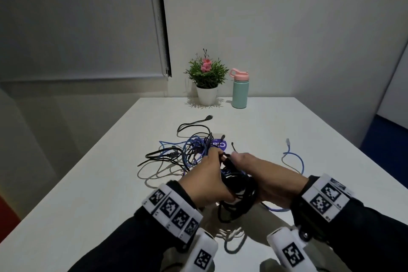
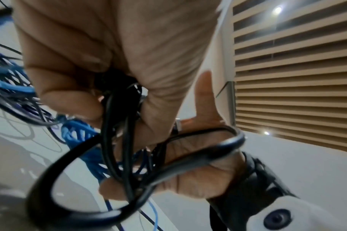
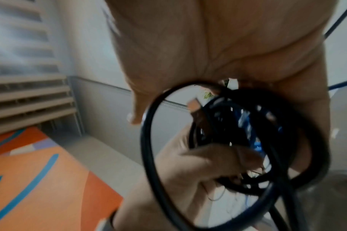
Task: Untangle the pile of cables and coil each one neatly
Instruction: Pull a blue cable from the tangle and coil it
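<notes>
Left hand (image 1: pixel 206 180) + right hand (image 1: pixel 263 180): both gripping thick black cable coil (image 1: pixel 238 196), part-wound. We reckon early: blue/black tangled cable pile (image 1: pixel 189 150) untouched.

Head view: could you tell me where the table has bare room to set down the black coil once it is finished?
Bare table lies left of the left hand, and also right of the blue cable toward the far edge. The middle is crowded with the tangled pile; the far edge holds the plant and bottle.
</notes>
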Demonstrator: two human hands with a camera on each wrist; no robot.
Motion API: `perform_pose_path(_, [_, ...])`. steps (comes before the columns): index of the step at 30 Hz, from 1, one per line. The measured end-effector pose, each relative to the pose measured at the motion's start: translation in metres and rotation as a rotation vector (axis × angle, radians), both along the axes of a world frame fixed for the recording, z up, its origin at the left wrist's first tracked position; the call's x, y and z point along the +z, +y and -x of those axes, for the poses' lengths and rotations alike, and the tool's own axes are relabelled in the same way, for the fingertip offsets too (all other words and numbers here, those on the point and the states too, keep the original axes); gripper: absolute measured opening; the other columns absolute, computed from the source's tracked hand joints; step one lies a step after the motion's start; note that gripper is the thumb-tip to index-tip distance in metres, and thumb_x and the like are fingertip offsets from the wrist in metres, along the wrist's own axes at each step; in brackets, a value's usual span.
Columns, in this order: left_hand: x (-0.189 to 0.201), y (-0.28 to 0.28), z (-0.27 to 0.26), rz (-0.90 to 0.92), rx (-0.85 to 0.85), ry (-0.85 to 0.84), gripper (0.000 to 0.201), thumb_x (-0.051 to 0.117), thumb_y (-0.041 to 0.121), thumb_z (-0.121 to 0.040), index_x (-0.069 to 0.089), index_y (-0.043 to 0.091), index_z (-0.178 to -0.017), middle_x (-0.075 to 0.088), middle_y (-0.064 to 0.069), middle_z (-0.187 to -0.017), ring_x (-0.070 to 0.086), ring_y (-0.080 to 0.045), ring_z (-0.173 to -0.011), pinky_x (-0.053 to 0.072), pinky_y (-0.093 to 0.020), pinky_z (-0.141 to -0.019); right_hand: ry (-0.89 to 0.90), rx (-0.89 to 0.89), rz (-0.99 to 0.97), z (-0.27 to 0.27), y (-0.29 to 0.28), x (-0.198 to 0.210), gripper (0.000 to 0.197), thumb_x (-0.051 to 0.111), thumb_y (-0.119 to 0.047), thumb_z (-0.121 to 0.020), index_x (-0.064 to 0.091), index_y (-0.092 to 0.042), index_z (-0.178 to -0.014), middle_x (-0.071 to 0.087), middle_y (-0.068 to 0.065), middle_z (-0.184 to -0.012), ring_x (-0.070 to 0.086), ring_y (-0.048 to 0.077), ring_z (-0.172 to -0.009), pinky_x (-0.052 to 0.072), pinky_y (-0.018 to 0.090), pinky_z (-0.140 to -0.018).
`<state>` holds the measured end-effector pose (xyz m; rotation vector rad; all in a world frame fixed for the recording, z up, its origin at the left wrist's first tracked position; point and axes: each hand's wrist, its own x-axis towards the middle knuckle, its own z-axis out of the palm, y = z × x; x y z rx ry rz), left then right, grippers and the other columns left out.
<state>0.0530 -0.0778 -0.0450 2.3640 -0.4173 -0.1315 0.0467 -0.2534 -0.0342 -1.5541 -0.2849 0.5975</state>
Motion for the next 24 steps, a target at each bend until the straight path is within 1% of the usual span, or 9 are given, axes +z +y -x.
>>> perform_pose_path(2, [-0.002, -0.004, 0.005, -0.005, -0.037, -0.021, 0.098, 0.089, 0.026, -0.060, 0.029, 0.025, -0.138, 0.056, 0.000, -0.126, 0.062, -0.015, -0.108, 0.055, -0.032, -0.088, -0.093, -0.040, 0.041, 0.000, 0.002, -0.007, 0.039, 0.074, -0.042, -0.082, 0.067, -0.016, -0.110, 0.072, 0.014, -0.106, 0.070, 0.023, -0.092, 0.057, 0.039, -0.075])
perform_pose_path(5, [0.011, 0.016, 0.010, 0.055, -0.087, 0.068, 0.111, 0.092, 0.046, -0.049, 0.030, 0.039, -0.142, 0.060, 0.015, -0.119, 0.064, 0.000, -0.101, 0.054, -0.023, -0.088, -0.186, -0.156, 0.145, -0.002, -0.008, -0.012, 0.023, 0.075, -0.013, -0.084, 0.068, -0.018, -0.106, 0.072, 0.016, -0.101, 0.070, 0.026, -0.085, 0.057, 0.045, -0.085])
perform_pose_path(9, [0.025, 0.053, 0.012, -0.055, 0.008, 0.102, 0.073, 0.088, 0.058, -0.052, 0.054, 0.038, -0.113, 0.065, 0.012, -0.106, 0.067, -0.006, -0.091, 0.056, -0.033, -0.087, -0.118, -0.185, 0.093, -0.007, -0.023, -0.003, 0.028, 0.062, 0.001, -0.090, 0.064, -0.015, -0.112, 0.066, 0.019, -0.099, 0.067, 0.027, -0.071, 0.059, 0.041, -0.056])
perform_pose_path(12, [0.014, 0.044, 0.013, -0.399, -0.037, 0.173, 0.056, 0.082, 0.055, -0.068, 0.059, 0.029, -0.112, 0.067, 0.010, -0.108, 0.064, -0.011, -0.095, 0.053, -0.030, -0.084, -0.060, -0.132, 0.064, -0.006, -0.023, 0.001, 0.028, 0.058, 0.002, -0.092, 0.063, -0.013, -0.114, 0.063, 0.014, -0.092, 0.065, 0.027, -0.065, 0.057, 0.037, -0.052])
perform_pose_path(14, [0.002, 0.031, 0.013, -0.486, -0.109, 0.196, 0.035, 0.079, 0.044, -0.073, 0.066, 0.026, -0.100, 0.073, 0.005, -0.096, 0.065, -0.014, -0.087, 0.052, -0.026, -0.075, -0.024, -0.073, 0.070, -0.002, -0.021, 0.001, 0.028, 0.058, 0.002, -0.092, 0.063, -0.013, -0.115, 0.064, 0.009, -0.087, 0.065, 0.026, -0.064, 0.057, 0.036, -0.051])
perform_pose_path(16, [-0.006, 0.022, 0.010, -0.459, -0.157, 0.208, 0.013, 0.077, 0.030, -0.075, 0.067, 0.021, -0.076, 0.075, 0.000, -0.081, 0.064, -0.009, -0.069, 0.047, -0.021, -0.061, 0.008, -0.066, 0.090, 0.002, -0.021, -0.001, 0.029, 0.057, 0.001, -0.092, 0.061, -0.014, -0.116, 0.063, 0.009, -0.087, 0.064, 0.026, -0.065, 0.056, 0.035, -0.050])
perform_pose_path(18, [-0.007, 0.022, 0.008, -0.410, -0.151, 0.235, 0.012, 0.075, 0.024, -0.076, 0.068, 0.016, -0.070, 0.072, 0.001, -0.070, 0.059, -0.003, -0.056, 0.043, -0.016, -0.051, 0.048, -0.073, 0.095, 0.004, -0.024, -0.004, 0.029, 0.058, 0.000, -0.093, 0.059, -0.013, -0.118, 0.061, 0.014, -0.091, 0.062, 0.028, -0.067, 0.056, 0.036, -0.051])
perform_pose_path(22, [-0.004, 0.025, 0.008, -0.148, -0.131, 0.265, 0.011, 0.073, 0.013, -0.074, 0.072, 0.002, -0.077, 0.074, -0.012, -0.070, 0.061, -0.013, -0.058, 0.048, -0.027, -0.063, 0.124, 0.014, 0.118, 0.008, -0.030, -0.006, 0.047, 0.078, -0.017, -0.082, 0.054, -0.012, -0.123, 0.064, 0.014, -0.100, 0.065, 0.029, -0.077, 0.057, 0.036, -0.057])
perform_pose_path(24, [0.002, 0.026, 0.007, 0.011, -0.159, 0.273, 0.004, 0.072, 0.005, -0.078, 0.069, 0.005, -0.075, 0.069, -0.009, -0.066, 0.061, -0.017, -0.059, 0.049, -0.027, -0.063, 0.110, 0.038, 0.145, 0.008, -0.033, -0.004, 0.061, 0.086, -0.019, -0.071, 0.055, -0.016, -0.123, 0.067, 0.015, -0.107, 0.069, 0.030, -0.085, 0.058, 0.037, -0.062])
